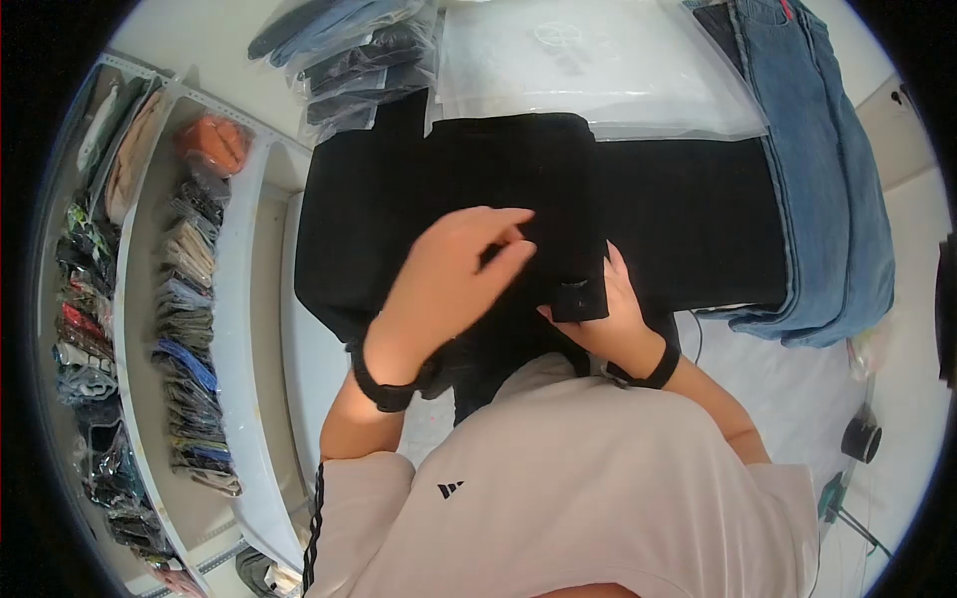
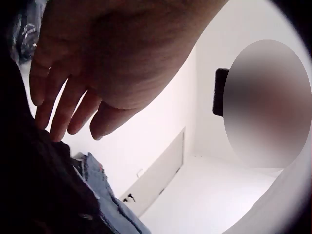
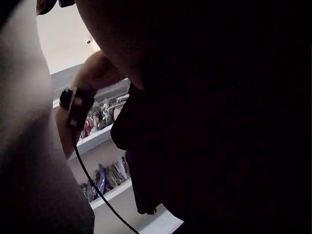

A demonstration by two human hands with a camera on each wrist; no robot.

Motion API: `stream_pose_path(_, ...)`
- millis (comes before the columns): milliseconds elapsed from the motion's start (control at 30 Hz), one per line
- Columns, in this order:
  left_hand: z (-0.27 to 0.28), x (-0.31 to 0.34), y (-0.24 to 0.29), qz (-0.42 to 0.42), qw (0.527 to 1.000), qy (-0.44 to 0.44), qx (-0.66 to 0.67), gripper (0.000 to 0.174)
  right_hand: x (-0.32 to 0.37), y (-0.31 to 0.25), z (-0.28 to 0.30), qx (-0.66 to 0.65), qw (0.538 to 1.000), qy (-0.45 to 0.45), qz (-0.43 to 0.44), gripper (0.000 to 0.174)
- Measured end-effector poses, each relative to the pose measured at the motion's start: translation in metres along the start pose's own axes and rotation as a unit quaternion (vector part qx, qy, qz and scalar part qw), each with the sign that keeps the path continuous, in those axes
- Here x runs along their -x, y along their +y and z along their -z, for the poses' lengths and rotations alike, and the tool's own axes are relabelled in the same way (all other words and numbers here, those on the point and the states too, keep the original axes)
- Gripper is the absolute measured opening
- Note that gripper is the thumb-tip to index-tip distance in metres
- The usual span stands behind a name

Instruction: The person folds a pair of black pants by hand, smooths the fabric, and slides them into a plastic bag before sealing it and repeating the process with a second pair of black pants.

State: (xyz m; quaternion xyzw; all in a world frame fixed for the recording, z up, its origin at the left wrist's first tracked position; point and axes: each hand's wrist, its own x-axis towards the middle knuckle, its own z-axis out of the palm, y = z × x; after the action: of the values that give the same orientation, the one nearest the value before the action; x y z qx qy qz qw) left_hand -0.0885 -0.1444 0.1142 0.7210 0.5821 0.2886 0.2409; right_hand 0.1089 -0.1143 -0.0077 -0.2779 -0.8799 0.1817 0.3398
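Observation:
Black garment [image 1: 508, 189] lies folded over on itself, its narrow folded part stretching toward the person's body. At the lower corner of that fold the right hand [image 1: 623, 314] grips the cloth, thumb at the near edge and fingers along the right side, partly hidden. Over the left part of the fold hovers the left hand [image 1: 454, 274], fingers loosely bent and holding nothing. The left wrist view has the left hand [image 2: 107, 63] with relaxed, slightly spread fingers close above dark cloth [image 2: 39, 180]. Dark cloth [image 3: 234, 126] fills much of the right wrist view; the right hand's grip cannot be made out there.
Clear plastic bags [image 1: 598, 70] lie beyond the garment, beside a stack of bagged clothes [image 1: 364, 70]. Blue jeans [image 1: 822, 179] lie to the right. Shelves [image 1: 140, 299] of packed clothes stand at the left. A cable [image 3: 97, 187] hangs from the left wrist's band.

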Motion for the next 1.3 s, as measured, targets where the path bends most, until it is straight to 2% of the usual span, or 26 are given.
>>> stream_pose_path(67, 0.003, 0.010, -0.023, -0.052, 0.994, 0.004, -0.096, 0.041, 0.000, 0.001, 0.006, -0.035, 0.999, -0.011, 0.022, 0.027)
stream_pose_path(100, -0.001, 0.015, -0.027, -0.052, 0.994, 0.004, -0.094, 0.041, -0.002, 0.003, 0.010, -0.034, 0.999, -0.013, 0.021, 0.027)
stream_pose_path(167, -0.011, 0.028, -0.035, -0.045, 0.971, -0.040, -0.231, 0.056, -0.004, 0.007, 0.019, -0.070, 0.996, -0.059, -0.010, 0.018)
stream_pose_path(200, -0.021, 0.034, -0.046, -0.018, 0.978, -0.075, -0.192, 0.067, -0.006, 0.014, 0.029, -0.171, 0.977, -0.083, -0.098, 0.015)
stream_pose_path(233, -0.029, 0.037, -0.053, -0.016, 0.979, -0.075, -0.190, 0.067, -0.009, 0.019, 0.040, -0.269, 0.939, -0.106, -0.184, 0.016)
stream_pose_path(300, -0.042, 0.040, -0.060, -0.047, 0.963, -0.070, -0.257, 0.067, -0.025, 0.029, 0.062, -0.328, 0.906, 0.005, -0.268, 0.023)
stream_pose_path(333, -0.045, 0.042, -0.061, -0.047, 0.964, -0.058, -0.254, 0.066, -0.038, 0.031, 0.076, -0.300, 0.914, 0.036, -0.271, 0.024)
stream_pose_path(367, -0.046, 0.042, -0.062, -0.046, 0.965, -0.053, -0.252, 0.066, -0.051, 0.038, 0.084, -0.277, 0.935, 0.042, -0.218, 0.021)
stream_pose_path(400, -0.046, 0.042, -0.062, -0.049, 0.965, -0.050, -0.254, 0.066, -0.065, 0.037, 0.091, -0.244, 0.944, -0.008, -0.221, 0.013)
stream_pose_path(467, -0.047, 0.042, -0.062, -0.048, 0.966, -0.041, -0.252, 0.065, -0.091, 0.029, 0.087, -0.207, 0.951, -0.063, -0.219, 0.016)
stream_pose_path(533, -0.047, 0.044, -0.062, -0.061, 0.966, -0.023, -0.251, 0.065, -0.109, 0.023, 0.068, 0.028, 0.998, -0.025, -0.058, 0.052)
stream_pose_path(567, -0.049, 0.045, -0.061, -0.058, 0.967, -0.017, -0.248, 0.065, -0.112, 0.028, 0.059, 0.030, 0.998, -0.029, -0.054, 0.052)
stream_pose_path(633, -0.053, 0.051, -0.060, -0.068, 0.962, -0.005, -0.264, 0.064, -0.113, 0.046, 0.031, 0.030, 0.973, -0.135, -0.186, 0.083)
stream_pose_path(700, -0.051, 0.066, -0.064, -0.089, 0.968, -0.005, -0.237, 0.061, -0.106, 0.079, 0.021, 0.057, 0.963, -0.170, -0.200, 0.091)
stream_pose_path(733, -0.049, 0.074, -0.067, -0.115, 0.971, -0.006, -0.211, 0.059, -0.104, 0.092, 0.022, -0.056, 0.965, -0.132, -0.218, 0.093)
stream_pose_path(767, -0.048, 0.084, -0.074, -0.110, 0.971, -0.001, -0.210, 0.059, -0.108, 0.092, 0.023, -0.168, 0.953, -0.093, -0.234, 0.095)
stream_pose_path(800, -0.047, 0.097, -0.083, -0.094, 0.981, 0.091, -0.141, 0.055, -0.099, 0.086, 0.026, -0.167, 0.929, -0.045, -0.328, 0.092)
stream_pose_path(833, -0.046, 0.106, -0.095, -0.079, 0.978, 0.180, -0.069, 0.051, -0.096, 0.078, 0.033, -0.166, 0.929, -0.047, -0.327, 0.092)
stream_pose_path(900, -0.046, 0.118, -0.115, 0.013, 0.955, 0.296, -0.018, 0.042, -0.092, 0.064, 0.052, -0.254, 0.847, -0.057, -0.464, 0.076)
stream_pose_path(933, -0.045, 0.116, -0.116, 0.015, 0.955, 0.297, -0.016, 0.042, -0.090, 0.058, 0.056, -0.252, 0.847, -0.059, -0.465, 0.076)
stream_pose_path(1000, -0.036, 0.102, -0.118, 0.123, 0.909, 0.348, 0.195, 0.040, -0.088, 0.048, 0.061, -0.388, 0.736, -0.133, -0.539, 0.055)
stream_pose_path(1033, -0.029, 0.093, -0.117, 0.121, 0.909, 0.346, 0.197, 0.040, -0.090, 0.040, 0.061, -0.387, 0.736, -0.131, -0.540, 0.055)
stream_pose_path(1100, -0.016, 0.071, -0.115, 0.220, 0.921, 0.235, 0.222, 0.042, -0.097, 0.023, 0.057, -0.518, 0.655, -0.154, -0.528, 0.041)
stream_pose_path(1133, -0.010, 0.061, -0.122, 0.239, 0.930, 0.186, 0.209, 0.055, -0.096, 0.029, 0.052, -0.525, 0.644, -0.166, -0.531, 0.040)
stream_pose_path(1233, -0.001, 0.032, -0.119, 0.233, 0.956, 0.127, 0.126, 0.064, -0.094, 0.040, 0.044, -0.564, 0.615, -0.188, -0.517, 0.042)
stream_pose_path(1300, 0.003, 0.022, -0.112, 0.243, 0.953, 0.112, 0.145, 0.065, -0.089, 0.046, 0.041, -0.574, 0.609, -0.180, -0.517, 0.045)
